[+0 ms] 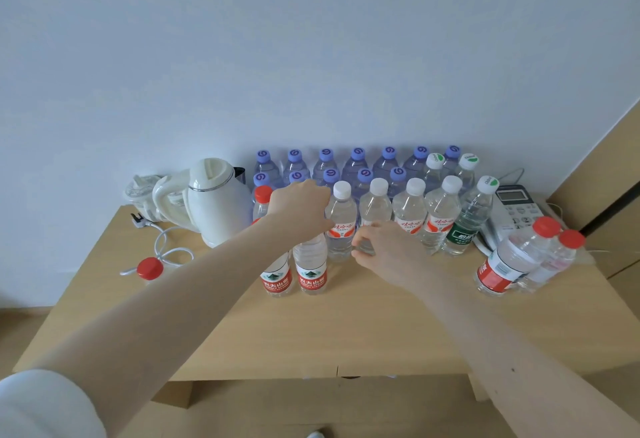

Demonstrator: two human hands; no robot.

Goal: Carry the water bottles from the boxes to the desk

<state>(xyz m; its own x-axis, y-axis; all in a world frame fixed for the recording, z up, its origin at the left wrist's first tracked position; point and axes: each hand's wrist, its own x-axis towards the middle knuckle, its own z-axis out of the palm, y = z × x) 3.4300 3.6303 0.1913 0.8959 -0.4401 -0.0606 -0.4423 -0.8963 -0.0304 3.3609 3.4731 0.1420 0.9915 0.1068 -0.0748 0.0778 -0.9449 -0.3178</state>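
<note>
While the left hand curls round the shoulder of a clear plastic water bottle with white cap and orange label and the right hand grasps the base of the neighbouring white-capped bottle, both bottles stand on the pale wooden desk. Risk: the left forearm crosses directly over two red-labelled clear bottles; a careless withdrawal would likely topple them into the packed rows.

The left hand is covering the cap of a red-labelled bottle. The right hand is hiding the foot of a white-capped bottle; neither grip is showing clearly.
</note>
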